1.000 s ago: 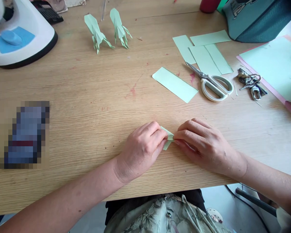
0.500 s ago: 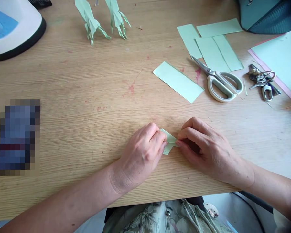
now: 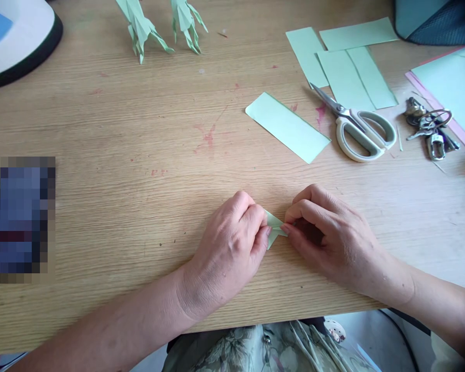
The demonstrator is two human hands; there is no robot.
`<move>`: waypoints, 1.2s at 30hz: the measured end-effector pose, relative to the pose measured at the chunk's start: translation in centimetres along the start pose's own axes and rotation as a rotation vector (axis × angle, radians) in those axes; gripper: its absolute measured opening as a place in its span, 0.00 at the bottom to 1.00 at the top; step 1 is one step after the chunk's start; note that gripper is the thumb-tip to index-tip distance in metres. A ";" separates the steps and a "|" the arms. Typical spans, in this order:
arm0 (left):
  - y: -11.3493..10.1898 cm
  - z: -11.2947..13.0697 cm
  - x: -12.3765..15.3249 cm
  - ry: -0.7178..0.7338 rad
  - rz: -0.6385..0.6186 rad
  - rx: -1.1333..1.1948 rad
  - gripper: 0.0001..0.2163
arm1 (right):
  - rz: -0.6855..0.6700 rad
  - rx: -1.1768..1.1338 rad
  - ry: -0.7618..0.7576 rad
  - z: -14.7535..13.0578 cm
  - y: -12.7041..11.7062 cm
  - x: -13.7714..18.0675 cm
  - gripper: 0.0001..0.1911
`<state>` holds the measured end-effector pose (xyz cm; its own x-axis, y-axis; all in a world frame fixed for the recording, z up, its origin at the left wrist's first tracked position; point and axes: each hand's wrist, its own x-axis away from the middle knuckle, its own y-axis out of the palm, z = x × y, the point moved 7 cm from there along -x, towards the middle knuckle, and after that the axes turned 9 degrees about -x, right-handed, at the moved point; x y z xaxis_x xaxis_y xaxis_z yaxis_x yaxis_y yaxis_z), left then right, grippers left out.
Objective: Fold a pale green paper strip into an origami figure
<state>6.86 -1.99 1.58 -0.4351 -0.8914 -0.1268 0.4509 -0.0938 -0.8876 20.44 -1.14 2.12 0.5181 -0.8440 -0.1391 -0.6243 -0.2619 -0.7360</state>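
Note:
A small, partly folded piece of pale green paper (image 3: pixel 276 228) lies near the front edge of the wooden table (image 3: pixel 139 155). My left hand (image 3: pixel 232 253) pinches its left side with curled fingers. My right hand (image 3: pixel 329 237) pinches its right side, fingertips pressed together on the fold. Most of the paper is hidden under the two hands; only a small pointed part shows between them.
One loose green paper strip (image 3: pixel 287 126) lies behind my hands, with several more strips (image 3: pixel 344 62) and white-handled scissors (image 3: pixel 358 129) to the right. Keys (image 3: pixel 430 129) lie far right. Two folded green figures (image 3: pixel 158 23) stand at the back. A white device (image 3: pixel 19 36) sits back left.
Both hands have stayed on the folded paper, shifting slightly right and closing in on it. The view has tilted down, so the things at the back sit higher in the frame.

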 end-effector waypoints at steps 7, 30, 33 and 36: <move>0.3 0.2 0.0 -0.004 -0.006 -0.055 0.06 | 0.018 0.012 -0.005 -0.1 -0.1 -0.1 0.05; 0.2 0.3 -0.3 0.016 0.027 -0.091 0.07 | -0.047 0.363 -0.426 -2.5 0.4 3.9 0.16; 0.0 0.3 -0.3 0.017 0.034 -0.097 0.07 | -0.067 0.341 -0.409 -2.3 0.6 3.6 0.17; 0.0 0.3 -0.2 0.016 0.028 -0.095 0.07 | -0.068 0.311 -0.394 -2.2 0.6 3.4 0.17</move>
<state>7.22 -1.91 1.70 -0.4359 -0.8859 -0.1585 0.3871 -0.0256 -0.9217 20.56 -5.21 2.70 0.7702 -0.5736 -0.2788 -0.4086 -0.1082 -0.9063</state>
